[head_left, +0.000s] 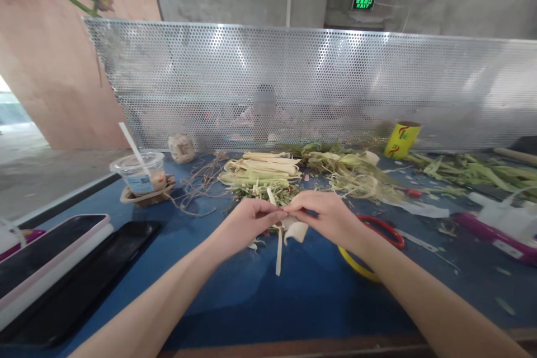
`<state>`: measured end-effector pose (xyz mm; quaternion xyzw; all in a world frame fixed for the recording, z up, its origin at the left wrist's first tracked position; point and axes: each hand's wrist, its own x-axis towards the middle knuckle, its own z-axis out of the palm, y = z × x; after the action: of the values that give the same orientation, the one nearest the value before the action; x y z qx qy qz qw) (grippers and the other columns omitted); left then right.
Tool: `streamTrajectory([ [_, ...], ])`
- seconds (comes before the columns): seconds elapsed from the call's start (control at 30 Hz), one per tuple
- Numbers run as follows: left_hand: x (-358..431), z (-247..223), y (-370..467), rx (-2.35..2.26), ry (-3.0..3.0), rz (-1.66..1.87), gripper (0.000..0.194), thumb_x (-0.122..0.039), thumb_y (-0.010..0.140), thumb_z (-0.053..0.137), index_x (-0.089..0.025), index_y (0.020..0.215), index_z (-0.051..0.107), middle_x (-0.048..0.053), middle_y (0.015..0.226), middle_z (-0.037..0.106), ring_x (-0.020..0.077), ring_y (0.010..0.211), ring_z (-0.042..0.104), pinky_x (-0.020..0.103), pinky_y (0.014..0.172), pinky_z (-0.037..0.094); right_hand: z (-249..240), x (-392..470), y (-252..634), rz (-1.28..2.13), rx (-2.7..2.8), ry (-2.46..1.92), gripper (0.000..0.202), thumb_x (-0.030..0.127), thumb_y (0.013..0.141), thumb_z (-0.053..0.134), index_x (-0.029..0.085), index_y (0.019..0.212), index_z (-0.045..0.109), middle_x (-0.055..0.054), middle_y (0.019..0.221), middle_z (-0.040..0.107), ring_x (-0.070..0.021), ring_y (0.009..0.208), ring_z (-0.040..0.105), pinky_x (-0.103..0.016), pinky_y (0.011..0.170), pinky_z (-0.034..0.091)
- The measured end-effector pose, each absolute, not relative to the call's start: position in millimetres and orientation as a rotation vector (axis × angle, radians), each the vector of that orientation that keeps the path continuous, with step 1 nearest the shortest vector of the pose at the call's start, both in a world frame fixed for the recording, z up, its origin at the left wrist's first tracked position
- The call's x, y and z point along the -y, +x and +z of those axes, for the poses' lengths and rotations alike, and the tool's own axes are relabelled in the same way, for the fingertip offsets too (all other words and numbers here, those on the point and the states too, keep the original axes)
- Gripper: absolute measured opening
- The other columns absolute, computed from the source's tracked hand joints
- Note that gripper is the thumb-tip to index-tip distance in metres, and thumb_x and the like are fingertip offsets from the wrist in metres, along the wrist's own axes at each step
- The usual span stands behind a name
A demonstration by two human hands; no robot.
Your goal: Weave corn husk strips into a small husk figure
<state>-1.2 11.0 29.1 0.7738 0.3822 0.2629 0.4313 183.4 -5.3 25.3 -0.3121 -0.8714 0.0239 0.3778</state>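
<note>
Above the blue table, both my hands meet at the fingertips around pale strips of corn husk. My left hand [255, 220] pinches the husk strip [279, 251], one end of which hangs down and the other pokes up above the fingers. My right hand [321, 213] is closed on the same piece, where a wider curled husk [297, 231] sticks out below. The exact grip is partly hidden by the fingers. Just beyond lie green plant scraps [268, 191] and a stack of pale folded husks [264, 169]. Scissors with red and yellow handles [384, 230] lie under my right forearm.
Left stand a lidded plastic cup [140, 173] with a straw, loose twine [201, 182], a twine ball [182, 148] and phones [121, 246]. Loose husks [344, 168] and a yellow tube [401, 140] lie right. A perforated metal screen [293, 78] closes off the back.
</note>
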Motion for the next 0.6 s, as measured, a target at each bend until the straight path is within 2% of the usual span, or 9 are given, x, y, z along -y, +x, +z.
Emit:
streamTrajectory([
  [0.17,-10.3,30.1,-0.2,-0.990,2.003,0.681,0.028,-0.038,0.076,0.048,-0.014,0.067,0.060,-0.003,0.056,0.046,0.0082,0.052,0.041,0.020,0.048,0.031,28.3,7.2,179.5,0.254,2.141,-0.852,0.011,0.015,0.077,0.054,0.016,0.080,0.064,-0.004,0.073,0.065,-0.0113,0.067,0.059,-0.020,0.058,0.046],
  [0.37,-6.4,31.2,1.7,-1.080,2.102,0.852,0.020,-0.033,0.073,0.053,-0.016,0.067,0.062,0.001,0.069,0.058,0.0121,0.065,0.052,0.021,0.057,0.040,29.8,9.1,177.7,0.644,1.969,-1.040,0.014,0.015,0.072,0.055,0.015,0.084,0.063,-0.005,0.079,0.065,-0.0128,0.070,0.061,-0.021,0.059,0.050],
  [0.6,-5.9,30.7,-0.3,-1.164,2.125,0.915,0.016,-0.032,0.068,0.059,-0.017,0.065,0.061,0.001,0.068,0.059,0.0120,0.062,0.053,0.021,0.056,0.042,28.1,11.4,173.0,0.741,1.995,-1.115,0.013,0.024,0.077,0.051,0.016,0.081,0.060,-0.002,0.071,0.063,-0.0111,0.062,0.060,-0.020,0.055,0.048],
])
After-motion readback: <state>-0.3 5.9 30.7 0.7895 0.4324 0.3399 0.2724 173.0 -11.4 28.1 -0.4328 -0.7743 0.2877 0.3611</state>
